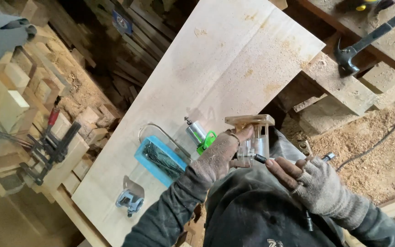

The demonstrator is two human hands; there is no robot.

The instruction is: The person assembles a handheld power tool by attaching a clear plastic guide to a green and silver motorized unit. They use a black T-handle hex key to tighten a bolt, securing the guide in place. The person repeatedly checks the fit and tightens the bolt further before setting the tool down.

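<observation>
two gloved hands (216,158) (316,183), one router base (252,137), one hammer (366,41), one nail box (161,160), one clamp (51,148).

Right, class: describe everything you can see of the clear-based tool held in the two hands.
The tool looks like a small trim router base: a flat, tan, squarish plate on top, dusted with sawdust, over a clear plastic body with a metallic part inside. It is held up over the person's lap, beside the edge of the pale wooden board. The left hand, in a dusty fingerless glove, grips its side. The right hand, also gloved, touches a small dark knob low on its side with bare fingertips.
</observation>
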